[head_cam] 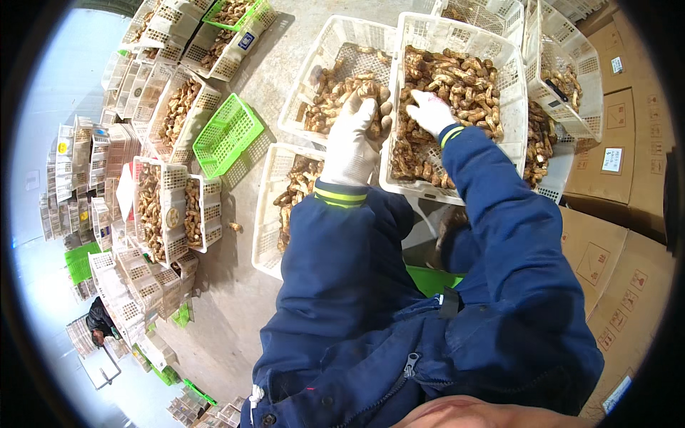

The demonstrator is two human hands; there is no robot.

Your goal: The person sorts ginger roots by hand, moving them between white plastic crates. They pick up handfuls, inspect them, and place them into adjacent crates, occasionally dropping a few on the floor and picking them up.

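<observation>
Two white perforated plastic crates stand side by side before me. Over the left crate point(333, 45) is my left hand point(354, 139) in a white knit glove, its fingers curled around several brown mushrooms point(381, 120). My right hand point(431, 112), gloved in white too, reaches into the right crate point(465, 35) with thumb and fingers apart, touching or just above the brown mushrooms point(455, 80) heaped there; whether it holds one cannot be told. Nearer me on the left, a third white crate point(270, 187) holds more mushrooms, partly hidden by my left sleeve.
An empty green basket point(227, 136) lies on the concrete floor point(230, 299) at left, near stacked white crates of mushrooms point(179, 112). Cardboard boxes point(604, 144) line the right side. A crate at upper right point(588, 64) holds a black-handled tool point(556, 90). Another person point(101, 323) is far off at lower left.
</observation>
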